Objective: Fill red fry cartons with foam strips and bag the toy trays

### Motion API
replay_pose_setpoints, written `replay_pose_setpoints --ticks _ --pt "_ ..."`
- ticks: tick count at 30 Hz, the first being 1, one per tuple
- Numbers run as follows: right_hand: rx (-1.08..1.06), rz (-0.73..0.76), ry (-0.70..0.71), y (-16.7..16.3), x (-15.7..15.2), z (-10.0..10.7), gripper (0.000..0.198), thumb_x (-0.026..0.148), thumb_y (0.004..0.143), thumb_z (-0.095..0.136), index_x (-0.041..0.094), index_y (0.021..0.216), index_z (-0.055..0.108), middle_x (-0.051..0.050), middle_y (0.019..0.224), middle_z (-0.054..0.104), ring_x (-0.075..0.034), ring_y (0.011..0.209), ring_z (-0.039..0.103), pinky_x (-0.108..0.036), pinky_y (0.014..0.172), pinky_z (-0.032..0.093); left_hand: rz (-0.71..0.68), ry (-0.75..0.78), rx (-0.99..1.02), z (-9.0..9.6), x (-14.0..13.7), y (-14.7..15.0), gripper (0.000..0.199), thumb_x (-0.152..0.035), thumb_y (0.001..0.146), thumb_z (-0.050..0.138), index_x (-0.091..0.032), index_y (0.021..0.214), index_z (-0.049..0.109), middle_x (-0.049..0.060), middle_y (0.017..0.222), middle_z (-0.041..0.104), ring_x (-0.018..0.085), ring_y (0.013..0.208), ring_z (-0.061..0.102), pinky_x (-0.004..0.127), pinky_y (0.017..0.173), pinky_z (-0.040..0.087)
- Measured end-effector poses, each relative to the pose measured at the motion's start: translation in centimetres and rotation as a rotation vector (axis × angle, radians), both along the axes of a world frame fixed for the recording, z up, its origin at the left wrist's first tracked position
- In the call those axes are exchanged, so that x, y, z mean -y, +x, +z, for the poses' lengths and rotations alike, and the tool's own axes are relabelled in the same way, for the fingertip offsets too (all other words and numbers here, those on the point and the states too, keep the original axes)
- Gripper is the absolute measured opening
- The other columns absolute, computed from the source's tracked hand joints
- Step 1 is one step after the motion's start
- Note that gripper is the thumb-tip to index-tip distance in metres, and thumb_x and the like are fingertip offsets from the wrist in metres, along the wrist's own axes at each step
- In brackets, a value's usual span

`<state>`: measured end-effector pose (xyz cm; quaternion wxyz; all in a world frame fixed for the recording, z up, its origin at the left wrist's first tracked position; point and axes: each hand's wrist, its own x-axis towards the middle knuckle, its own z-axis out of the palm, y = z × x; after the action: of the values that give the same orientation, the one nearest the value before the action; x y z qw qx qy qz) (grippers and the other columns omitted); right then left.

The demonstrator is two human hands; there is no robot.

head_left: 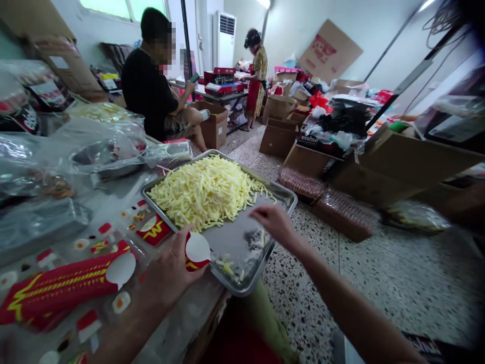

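While your left hand [170, 265] pinches the red-and-white card carton [197, 247] beside the silver rectangular metal tray [227, 237], overtightening could crease it; your right hand [278, 225], closure and contents unclear, could scatter pale-yellow stick-shaped fries [208, 187] by swinging.

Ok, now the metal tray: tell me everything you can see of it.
The tray is shallow and rectangular, with rounded corners, a raised rim and a silvery metal look. It lies face up, partly over the table. A heap of pale yellow sticks covers its far-left part; a few loose pieces lie on its grey base nearer the camera. The right hand is over the base, contact unclear. The left hand holds a red carton by the near-left rim.
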<state>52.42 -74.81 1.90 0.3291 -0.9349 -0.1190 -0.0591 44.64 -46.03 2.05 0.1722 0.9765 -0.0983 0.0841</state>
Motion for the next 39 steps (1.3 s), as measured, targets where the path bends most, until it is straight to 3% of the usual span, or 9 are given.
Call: replay_pose_setpoints --ticks 2,4,10,12,14,19,27,35,39 --pt "0.121 -0.221 -0.162 4.3 4.7 -0.8 0.022 0.027 0.095 0.057 0.020 0.097 0.078 -0.005 0.091 0.077 -0.020 0.080 0.068 -0.028 0.073 0.046 -0.069 -0.054 0.005 -0.2 1.2 0.5 0.077 -0.039 0.078 0.074 -0.022 0.142 0.036 0.011 0.131 0.065 0.028 0.114 0.067 0.038 0.091 0.055" --pt "0.164 -0.214 -0.289 8.5 6.9 -1.2 0.029 0.025 0.097 0.050 0.019 0.103 0.078 -0.009 0.098 0.076 -0.023 0.088 0.068 -0.030 0.078 0.047 -0.155 -0.102 0.048 -0.3 2.6 1.0 0.079 -0.039 0.077 0.076 -0.024 0.143 0.035 0.010 0.135 0.063 0.027 0.117 0.066 0.038 0.094 0.055" --pt "0.078 0.240 -0.463 14.9 6.7 -1.9 0.043 0.010 0.086 0.058 0.026 0.123 0.071 -0.008 0.127 0.065 -0.023 0.111 0.059 -0.035 0.098 0.045 -0.167 -0.102 0.244 0.4 4.4 1.7 0.081 -0.038 0.079 0.075 -0.025 0.148 0.033 0.012 0.135 0.061 0.029 0.115 0.065 0.039 0.094 0.055" --pt "0.013 0.393 -0.455 14.6 8.2 -1.9 0.050 0.003 0.082 0.055 0.028 0.122 0.072 -0.005 0.122 0.067 -0.020 0.109 0.059 -0.034 0.098 0.046 -0.172 -0.093 0.233 0.1 4.2 1.8 0.082 -0.037 0.078 0.075 -0.025 0.148 0.034 0.011 0.132 0.063 0.029 0.113 0.066 0.038 0.091 0.055" --pt "-0.009 0.377 -0.322 13.6 10.3 -1.6 0.048 0.005 0.083 0.054 0.027 0.121 0.072 -0.004 0.114 0.070 -0.017 0.099 0.062 -0.030 0.090 0.049 -0.172 -0.118 0.171 -0.5 4.3 2.1 0.082 -0.036 0.077 0.076 -0.026 0.147 0.035 0.010 0.129 0.064 0.028 0.110 0.067 0.037 0.089 0.056" --pt "0.047 -0.074 0.023 11.2 12.9 -0.4 0.023 0.028 0.084 0.063 0.017 0.097 0.079 -0.003 0.081 0.075 -0.016 0.070 0.064 -0.025 0.066 0.047 -0.207 -0.210 0.012 -0.9 7.2 4.4 0.081 -0.030 0.076 0.076 -0.024 0.146 0.035 0.010 0.131 0.059 0.027 0.120 0.061 0.039 0.102 0.051" --pt "-0.035 -0.173 -0.242 9.4 11.6 1.8 0.016 0.031 0.082 0.071 0.020 0.082 0.082 -0.002 0.068 0.074 -0.016 0.063 0.063 -0.026 0.060 0.040 -0.188 -0.139 -0.042 -1.7 7.4 5.1 0.083 -0.040 0.076 0.076 -0.019 0.147 0.038 0.013 0.132 0.062 0.031 0.116 0.064 0.044 0.097 0.054" --pt "-0.017 -0.065 -0.491 8.0 9.9 0.1 0.034 0.046 0.084 0.074 0.023 0.108 0.079 -0.010 0.102 0.077 -0.026 0.090 0.070 -0.032 0.074 0.048 -0.198 -0.127 0.010 0.4 8.6 6.1 0.085 -0.041 0.075 0.078 -0.015 0.146 0.040 0.016 0.132 0.063 0.032 0.115 0.065 0.043 0.096 0.055" --pt "-0.021 -0.099 -0.504 8.3 10.5 0.7 0.020 0.031 0.091 0.066 0.023 0.101 0.080 -0.008 0.095 0.077 -0.022 0.086 0.070 -0.030 0.075 0.049 -0.216 -0.113 0.016 0.7 8.4 6.5 0.087 -0.040 0.074 0.079 -0.014 0.147 0.039 0.016 0.132 0.063 0.032 0.114 0.065 0.045 0.096 0.054"
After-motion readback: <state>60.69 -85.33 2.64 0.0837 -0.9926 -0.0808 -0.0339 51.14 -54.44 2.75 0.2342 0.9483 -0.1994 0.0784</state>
